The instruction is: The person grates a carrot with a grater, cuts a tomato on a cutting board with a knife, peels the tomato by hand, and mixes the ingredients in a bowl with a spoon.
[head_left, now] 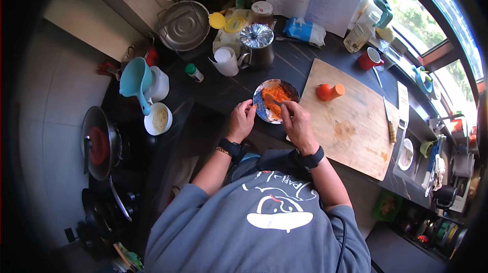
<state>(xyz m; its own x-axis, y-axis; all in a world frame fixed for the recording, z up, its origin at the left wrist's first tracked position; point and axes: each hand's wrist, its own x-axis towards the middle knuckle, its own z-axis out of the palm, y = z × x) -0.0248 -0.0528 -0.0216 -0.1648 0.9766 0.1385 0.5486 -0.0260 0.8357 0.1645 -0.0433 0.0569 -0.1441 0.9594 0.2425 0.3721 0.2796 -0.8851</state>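
A blue-and-white patterned bowl [258, 112] stands on the dark counter in front of me, with shredded carrot [275, 93] in it. My left hand [241, 121] is at the bowl's left rim, its fingers closed against the edge. A small orange bit shows by those fingertips. In my right hand [299, 121] is a utensil that looks like a spoon [271, 101], its head down in the carrot. The grip hides most of its handle. Right of the bowl, a tomato [323, 92] and a cut carrot piece [337, 90] lie on the wooden cutting board [351, 135].
A knife [389, 120] lies along the board's right edge, near a flat grater [402, 105]. Behind the bowl stand a foil-topped metal pot [259, 56] and a paper roll [225, 62]. Leftward are a white bowl [159, 119], a blue ladle-like scoop [135, 80] and a pan [96, 143].
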